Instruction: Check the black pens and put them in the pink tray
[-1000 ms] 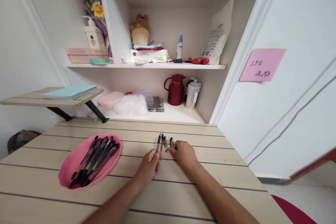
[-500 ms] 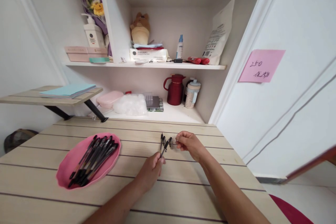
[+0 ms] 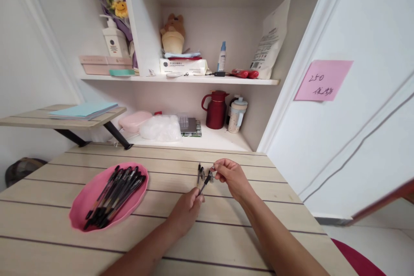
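My left hand [image 3: 187, 207] is closed round the lower part of a black gel pen [image 3: 206, 181], whose grip end slants up and to the right. At the pen's upper end, my right hand [image 3: 229, 173] pinches thumb and fingertips together. What those fingertips hold is too small to make out, and I cannot tell whether they touch the pen. Just behind, another black pen [image 3: 199, 171] lies on the wooden table [image 3: 246, 241]. Beside it is a black pen cap [image 3: 202, 173]. A further dark piece behind the held pen is partly hidden.
On the left, a pink scalloped tray [image 3: 76, 217] holds several black pens [image 3: 118, 194]. Behind it a small raised stand [image 3: 90, 124] carries blue paper [image 3: 84, 111]. A shelf at the back holds a red jug [image 3: 216, 110], a speckled cup [image 3: 237, 116] and a plastic bag [image 3: 161, 128].
My right hand has moved left, bringing its pinched fingertips to the upper end of the pen. My left hand stays almost still, holding the pen.
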The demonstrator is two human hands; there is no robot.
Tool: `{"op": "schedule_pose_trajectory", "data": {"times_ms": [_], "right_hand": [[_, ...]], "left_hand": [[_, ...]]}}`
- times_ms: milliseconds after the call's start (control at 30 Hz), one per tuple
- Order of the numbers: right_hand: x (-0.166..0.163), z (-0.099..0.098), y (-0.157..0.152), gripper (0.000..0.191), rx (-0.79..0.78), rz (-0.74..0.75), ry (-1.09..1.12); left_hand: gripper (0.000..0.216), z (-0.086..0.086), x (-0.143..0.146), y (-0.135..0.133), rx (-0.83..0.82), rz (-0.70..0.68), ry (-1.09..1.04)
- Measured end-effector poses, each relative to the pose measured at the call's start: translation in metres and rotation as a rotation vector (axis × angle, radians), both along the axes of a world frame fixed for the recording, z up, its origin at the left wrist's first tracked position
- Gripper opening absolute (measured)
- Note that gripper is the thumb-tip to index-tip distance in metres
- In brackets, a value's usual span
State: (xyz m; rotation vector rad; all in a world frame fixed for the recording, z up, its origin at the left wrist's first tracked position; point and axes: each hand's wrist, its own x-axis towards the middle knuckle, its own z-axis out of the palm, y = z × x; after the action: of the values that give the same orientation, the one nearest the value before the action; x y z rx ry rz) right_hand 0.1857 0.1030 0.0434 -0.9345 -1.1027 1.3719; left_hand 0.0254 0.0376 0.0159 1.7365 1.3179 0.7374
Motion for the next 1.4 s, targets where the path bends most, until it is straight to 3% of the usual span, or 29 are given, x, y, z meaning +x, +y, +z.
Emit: {"op": "schedule_pose_trajectory", "data": {"times_ms": [333, 567, 1000, 1400], "right_hand": [[-0.005, 0.000, -0.004, 0.017, 0.008, 0.018, -0.174], [-0.005, 0.000, -0.004, 0.022, -0.009, 0.034, -0.156], [-0.023, -0.009, -0.015, 0.029, -0.025, -0.071, -0.116], [-0.019, -0.001, -0.016, 0.024, -0.006, 0.005, -0.089]], "left_hand": [[0.022, 0.000, 0.001, -0.001, -0.011, 0.042, -0.065], [0.028, -0.003, 0.000, -0.001, 0.017, 0.038, -0.058], [0.029, -0.002, 0.000, -0.001, 0.030, 0.053, -0.099], [0.028, -0.002, 0.000, -0.002, 0.034, 0.051, -0.102]]}}
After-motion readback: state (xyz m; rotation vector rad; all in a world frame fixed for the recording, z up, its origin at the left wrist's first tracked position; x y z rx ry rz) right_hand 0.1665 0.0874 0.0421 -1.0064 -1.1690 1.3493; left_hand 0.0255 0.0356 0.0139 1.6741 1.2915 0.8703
